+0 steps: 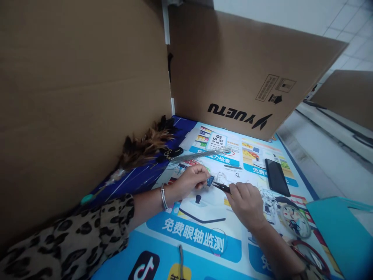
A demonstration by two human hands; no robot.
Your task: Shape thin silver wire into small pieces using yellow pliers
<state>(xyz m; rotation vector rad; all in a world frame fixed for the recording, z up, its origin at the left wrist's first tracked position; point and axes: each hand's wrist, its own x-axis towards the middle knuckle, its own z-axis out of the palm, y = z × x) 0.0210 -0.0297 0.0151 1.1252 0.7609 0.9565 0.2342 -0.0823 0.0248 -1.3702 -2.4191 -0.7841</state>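
My left hand (190, 179) pinches a small blue piece (210, 180) between thumb and fingers, just above the printed poster (201, 233) that covers the table. My right hand (246, 202) is closed round dark tweezers or small pliers (221, 188), whose tip points at the blue piece. A silver bracelet sits on my left wrist (163, 197), and a leopard-print sleeve covers that arm. Thin wire pieces (233, 168) lie just beyond the hands.
Cardboard walls (239, 74) stand at the left and back. A feather duster (145, 146) and a bundle of thin metal wires (204, 154) lie at the back left. A black phone (276, 177) lies to the right, a teal folder (344, 233) at the right edge.
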